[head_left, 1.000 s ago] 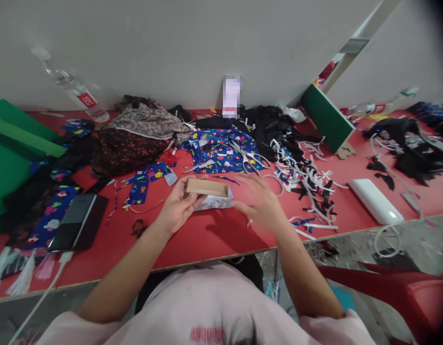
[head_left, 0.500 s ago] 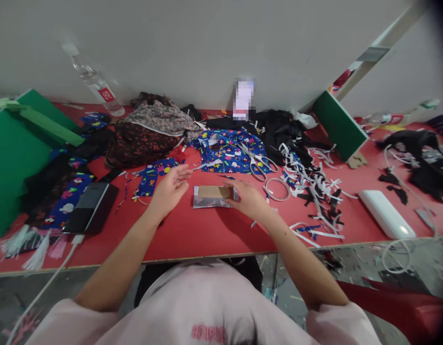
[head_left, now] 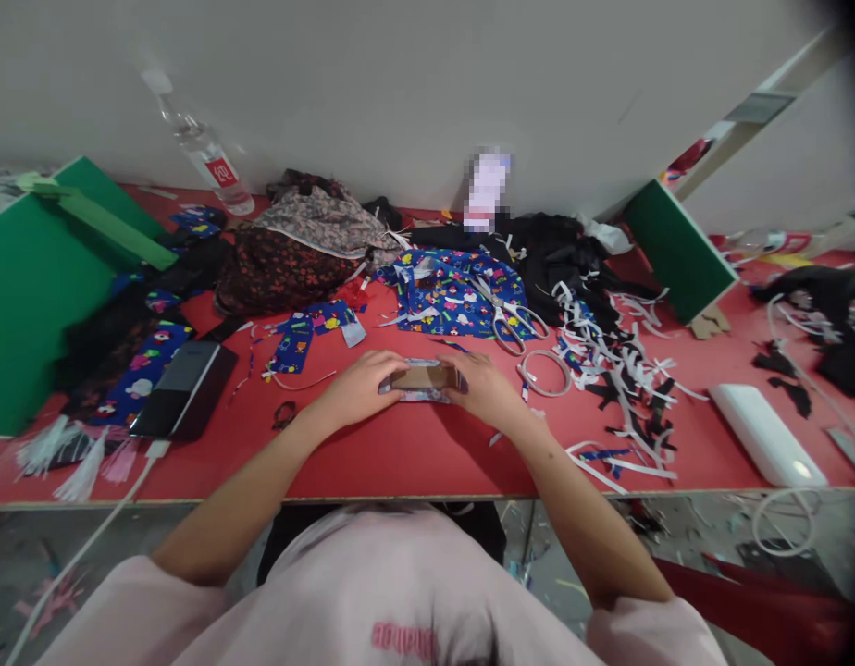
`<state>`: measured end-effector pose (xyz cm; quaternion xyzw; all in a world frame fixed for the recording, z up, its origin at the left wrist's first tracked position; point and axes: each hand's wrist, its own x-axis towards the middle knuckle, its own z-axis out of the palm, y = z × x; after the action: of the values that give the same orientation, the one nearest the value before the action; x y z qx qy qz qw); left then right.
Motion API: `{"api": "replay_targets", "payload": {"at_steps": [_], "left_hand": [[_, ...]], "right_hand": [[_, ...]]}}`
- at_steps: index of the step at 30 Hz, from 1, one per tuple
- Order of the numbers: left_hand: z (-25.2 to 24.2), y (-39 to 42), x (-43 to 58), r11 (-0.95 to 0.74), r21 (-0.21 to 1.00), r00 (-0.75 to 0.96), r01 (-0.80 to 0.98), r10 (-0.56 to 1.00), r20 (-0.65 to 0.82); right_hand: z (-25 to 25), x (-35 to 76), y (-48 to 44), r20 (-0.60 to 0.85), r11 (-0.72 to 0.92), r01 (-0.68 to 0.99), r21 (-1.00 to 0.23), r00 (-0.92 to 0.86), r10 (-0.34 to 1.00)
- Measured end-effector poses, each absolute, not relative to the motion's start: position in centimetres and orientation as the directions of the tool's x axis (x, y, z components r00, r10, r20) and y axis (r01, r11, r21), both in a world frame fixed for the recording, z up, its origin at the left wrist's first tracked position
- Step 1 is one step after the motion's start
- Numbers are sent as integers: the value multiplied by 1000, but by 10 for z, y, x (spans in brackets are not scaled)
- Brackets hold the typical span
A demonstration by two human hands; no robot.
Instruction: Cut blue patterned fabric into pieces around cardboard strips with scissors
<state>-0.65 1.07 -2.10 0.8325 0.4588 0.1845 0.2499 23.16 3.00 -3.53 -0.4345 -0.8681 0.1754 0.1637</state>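
A small piece of brown cardboard (head_left: 422,377) lies on a grey patterned piece (head_left: 427,396) at the middle of the red table. My left hand (head_left: 366,384) grips the left end between thumb and fingers. At the right end, my right hand (head_left: 479,388) is closed on the cardboard and the patterned piece, its fingers bent over the edge. Behind them lies blue printed fabric (head_left: 434,291), with scissors (head_left: 509,316) resting on it. A pale ring (head_left: 545,373) lies right of my right hand.
Dark floral cloth (head_left: 289,268) and a bottle (head_left: 216,166) stand back left. A black device (head_left: 184,393) with a cable is at left, a white power bank (head_left: 767,435) at right. Fabric strips (head_left: 628,379) cover the right side; green boards (head_left: 677,250) flank the place.
My left hand has moved right and down from above the table and closed on the cardboard's left end. A small pale scrap now lies behind it. My right hand keeps its hold; the view has shifted slightly.
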Motion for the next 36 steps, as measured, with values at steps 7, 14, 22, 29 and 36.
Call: {"api": "replay_targets", "payload": {"at_steps": [7,14,22,29,36], "left_hand": [[-25,13,-9,-505,581,534,639,834,137],[-26,12,-5,-568,518,587,640,796,148],[-30,11,-1,-614,389,623,687,773,119],[-30,11,-1,-631,368,632,683,763,133],[-32,10,-2,-618,388,626,684,770,124]], "right_hand": [[-37,233,29,121,554,688,-468,-571,812],[-38,233,30,112,555,698,-452,-572,812],[-35,240,29,115,546,672,-500,-574,811],[-34,247,27,129,526,676,-517,-546,828],[-29,248,21,116,526,762,-377,-524,844]]}}
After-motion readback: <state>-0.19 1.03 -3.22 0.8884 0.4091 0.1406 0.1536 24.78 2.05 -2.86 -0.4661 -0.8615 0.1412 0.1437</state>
